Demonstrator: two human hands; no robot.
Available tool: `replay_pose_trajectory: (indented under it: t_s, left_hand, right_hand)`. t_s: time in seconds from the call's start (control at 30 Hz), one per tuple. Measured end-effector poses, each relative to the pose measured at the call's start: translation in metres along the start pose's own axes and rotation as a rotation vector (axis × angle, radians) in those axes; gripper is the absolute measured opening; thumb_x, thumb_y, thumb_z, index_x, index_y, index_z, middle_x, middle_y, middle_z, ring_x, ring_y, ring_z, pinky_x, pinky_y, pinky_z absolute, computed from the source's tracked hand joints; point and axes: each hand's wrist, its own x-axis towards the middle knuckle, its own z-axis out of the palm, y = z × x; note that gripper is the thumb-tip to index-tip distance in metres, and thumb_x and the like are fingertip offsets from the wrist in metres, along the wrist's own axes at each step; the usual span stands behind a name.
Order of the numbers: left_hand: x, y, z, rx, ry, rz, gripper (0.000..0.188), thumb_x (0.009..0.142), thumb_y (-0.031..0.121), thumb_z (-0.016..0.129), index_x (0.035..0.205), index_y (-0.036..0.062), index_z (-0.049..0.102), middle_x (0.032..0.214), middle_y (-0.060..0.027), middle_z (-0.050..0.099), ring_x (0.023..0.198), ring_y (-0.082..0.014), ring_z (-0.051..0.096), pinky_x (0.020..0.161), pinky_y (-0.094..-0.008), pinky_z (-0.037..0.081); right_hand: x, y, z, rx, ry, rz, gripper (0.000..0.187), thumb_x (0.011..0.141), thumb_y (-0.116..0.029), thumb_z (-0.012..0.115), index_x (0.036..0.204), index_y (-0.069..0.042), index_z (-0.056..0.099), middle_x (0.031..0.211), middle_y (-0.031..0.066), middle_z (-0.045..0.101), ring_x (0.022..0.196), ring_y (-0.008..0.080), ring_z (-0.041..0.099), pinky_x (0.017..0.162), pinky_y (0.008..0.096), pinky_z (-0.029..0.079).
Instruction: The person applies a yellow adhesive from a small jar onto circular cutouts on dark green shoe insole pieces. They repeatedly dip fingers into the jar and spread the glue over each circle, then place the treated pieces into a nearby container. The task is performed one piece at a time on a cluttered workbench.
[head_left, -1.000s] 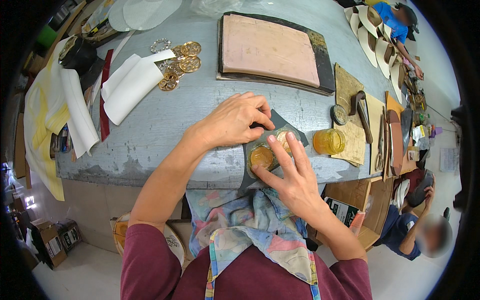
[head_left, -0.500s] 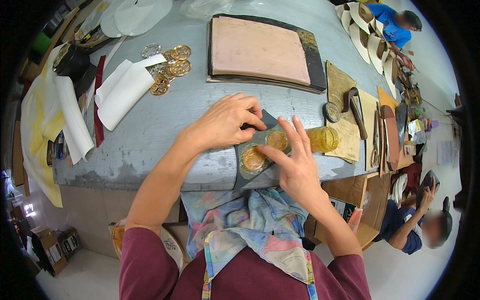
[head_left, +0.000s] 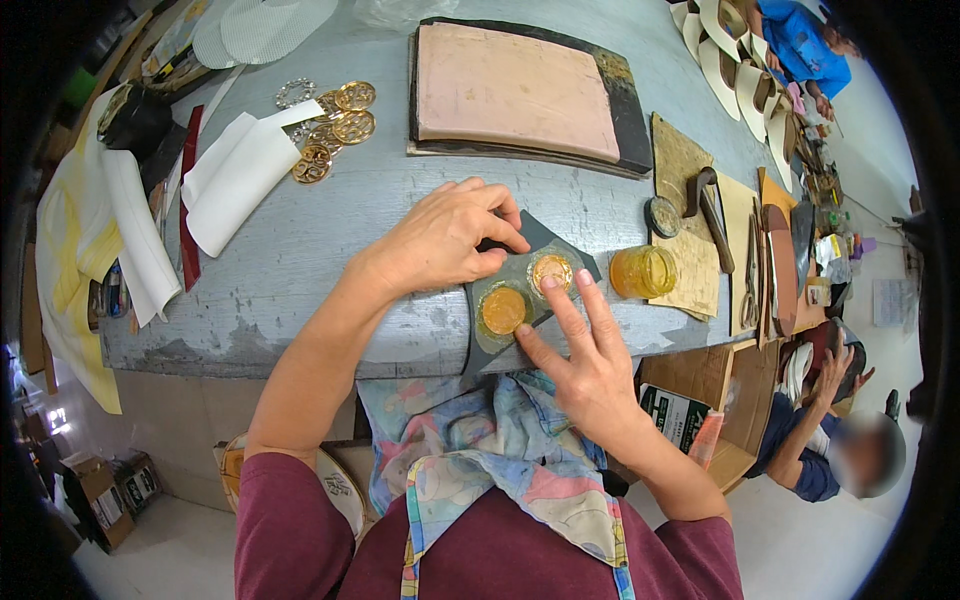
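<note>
A dark grey, angular sheet (head_left: 487,350) lies near the table's front edge. Two round gold pieces lie on it, the nearer gold disc (head_left: 503,311) and the farther gold disc (head_left: 553,268), each ringed by a wet-looking yellowish smear. My left hand (head_left: 447,238) has its fingers bent round the sheet's upper left edge, holding it against the table. Over the sheet's right side is my right hand (head_left: 592,375), fingers spread. One fingertip touches the farther disc and the thumb is at the nearer disc's rim. An open glass jar (head_left: 643,272) of amber substance stands just right.
A pink slab (head_left: 515,95) on black boards lies beyond my hands. White material (head_left: 238,185) and gold ring-shaped fittings (head_left: 353,126) are at left. Tan sheets (head_left: 690,265), a round lid (head_left: 662,217) and scissors (head_left: 750,290) lie right. Two other people (head_left: 805,45) (head_left: 815,455) are at work.
My right hand has drawn back toward me and down, uncovering the nearer disc, with a finger now on the farther one. My left hand stays nearly in place.
</note>
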Motion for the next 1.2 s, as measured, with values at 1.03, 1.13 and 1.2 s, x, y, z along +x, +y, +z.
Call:
replay_pose_trajectory:
  t_s: [1.03,1.13,1.2]
  left_hand:
    - [0.000,-0.002,0.000,-0.005,0.021,0.042,0.025,0.090,0.008,0.072,0.107,0.0128,0.090,0.119,-0.0031,0.074,0.122,-0.0284,0.066,0.109,-0.0464,0.051]
    - [0.001,-0.003,0.000,0.017,0.038,0.079,0.028,0.087,0.003,0.072,0.107,0.0108,0.090,0.119,-0.0036,0.075,0.117,-0.0287,0.068,0.107,-0.0447,0.053]
    - [0.001,-0.004,0.000,0.024,0.048,0.088,0.029,0.086,0.001,0.072,0.107,0.0097,0.089,0.119,-0.0039,0.076,0.115,-0.0288,0.068,0.105,-0.0438,0.054]
  right_hand:
    - [0.034,-0.018,-0.029,0.473,0.280,0.128,0.066,0.077,0.017,0.065,0.133,-0.013,0.082,0.161,0.0217,0.060,0.154,0.0496,0.053,0.125,0.0560,0.045]
    - [0.034,-0.014,-0.027,0.504,0.354,0.145,0.073,0.076,0.019,0.061,0.142,-0.009,0.077,0.160,0.0243,0.061,0.151,0.0496,0.056,0.125,0.0560,0.045]
    - [0.033,-0.012,-0.025,0.532,0.365,0.132,0.076,0.075,0.019,0.060,0.145,-0.008,0.074,0.160,0.0251,0.061,0.150,0.0496,0.056,0.125,0.0558,0.045]
